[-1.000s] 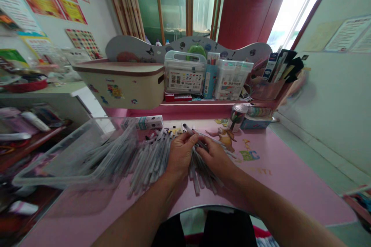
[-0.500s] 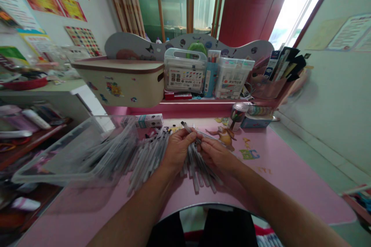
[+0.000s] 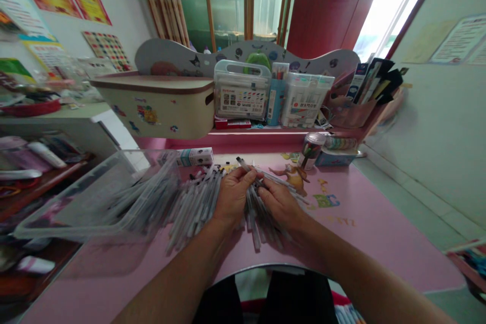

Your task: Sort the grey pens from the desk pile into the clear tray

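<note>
My left hand (image 3: 236, 193) is closed around a slim clear pen (image 3: 242, 163) whose dark end sticks up past the thumb. Close beside it, my right hand (image 3: 280, 200) has its fingers curled in on pens at the same spot; its fingertips are partly hidden. Under and between both hands lies a loose pile of similar pens (image 3: 255, 228). More pens (image 3: 193, 207) lie in a row left of my left hand. A clear plastic bin (image 3: 72, 235) at the left holds several more.
The pink desk (image 3: 364, 233) has a curved front edge. Toward its back lie a small white box (image 3: 195, 156), a pen jar (image 3: 310, 152) and a blue box (image 3: 336, 158). On the shelf stand a beige storage box (image 3: 159, 109), marker cases (image 3: 243, 93) and a pen holder (image 3: 351, 111).
Both hands stay together over the pile. My right hand has shifted slightly left, and some pens beneath it have moved. The view has tilted a little.
</note>
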Motion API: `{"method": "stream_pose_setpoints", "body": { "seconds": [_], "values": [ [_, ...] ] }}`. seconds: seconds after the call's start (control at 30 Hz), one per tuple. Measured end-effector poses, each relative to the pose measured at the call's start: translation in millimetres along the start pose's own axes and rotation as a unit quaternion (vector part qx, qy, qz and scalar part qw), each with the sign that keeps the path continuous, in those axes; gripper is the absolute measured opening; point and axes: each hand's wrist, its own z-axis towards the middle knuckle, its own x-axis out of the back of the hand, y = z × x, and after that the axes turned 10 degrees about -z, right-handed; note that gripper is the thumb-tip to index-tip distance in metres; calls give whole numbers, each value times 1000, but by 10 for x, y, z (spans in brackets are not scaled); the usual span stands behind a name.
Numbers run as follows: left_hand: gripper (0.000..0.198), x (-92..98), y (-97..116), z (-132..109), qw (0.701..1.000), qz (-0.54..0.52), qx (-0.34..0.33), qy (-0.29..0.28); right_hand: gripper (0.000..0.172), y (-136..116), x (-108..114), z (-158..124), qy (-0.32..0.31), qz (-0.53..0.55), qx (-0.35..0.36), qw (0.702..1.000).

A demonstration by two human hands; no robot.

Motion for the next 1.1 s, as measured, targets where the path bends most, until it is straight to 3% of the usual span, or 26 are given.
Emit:
{"method": "stream_pose_setpoints", "body": {
  "seconds": [0.07, 0.13, 0.23, 0.47, 0.6, 0.7, 0.77, 0.93, 1.1],
  "values": [
    [11, 12, 25, 8, 1000, -3, 16, -24, 24, 4, 18, 3, -54, 157, -63, 984],
    [10, 19, 48, 10, 999, -8, 17, -43, 29, 15, 29, -3, -111, 279, -133, 945],
    [9, 18, 77, 2, 998, -21, 11, -55, 32, 4, 36, -11, -150, 352, -179, 907],
    [15, 9, 120, 5, 999, -31, -15, -41, 28, -85, 38, 13, -89, 306, -138, 938],
    [25, 32, 184, 55, 998, -58, -4, 5, 27, -11, 113, 65, -46, 278, -169, 945],
    [40, 48, 230, 72, 996, -65, 62, 16, 16, 64, 198, 113, -15, 278, -199, 940],
    [45, 58, 239, 67, 990, -71, 124, -11, 8, 96, 236, 136, -6, 318, -205, 925],
    [28, 113, 189, 31, 945, -112, 284, -119, 14, 98, 238, 141, -35, 373, -230, 898],
    [17, 160, 135, 8, 906, -129, 364, -172, 44, 104, 186, 129, -47, 292, -231, 927]
  ]
}}
